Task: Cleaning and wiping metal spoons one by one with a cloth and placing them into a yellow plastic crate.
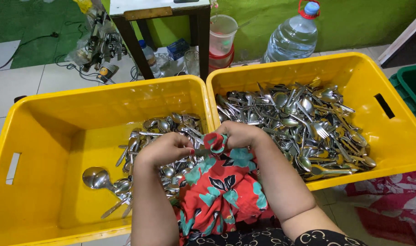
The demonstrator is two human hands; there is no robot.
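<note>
My left hand [167, 148] and my right hand [240, 135] meet over the wall between two yellow crates. Both grip a red floral cloth [221, 187] that drapes down toward me, and a piece of metal cutlery [200, 152] pokes out between the hands, wrapped in the cloth. The left yellow crate [48, 136] holds a smaller heap of spoons and forks [171, 127] plus a ladle [95, 177]. The right yellow crate [390, 132] is heaped with many spoons and forks [303, 127].
Behind the crates stand a dark table leg [133, 45], a large water bottle [292, 38], a small bottle [149, 57], stacked plastic tubs [221, 38] and tangled cables [98, 48]. A green crate [413, 86] sits at the right, patterned fabric [390, 205] below it.
</note>
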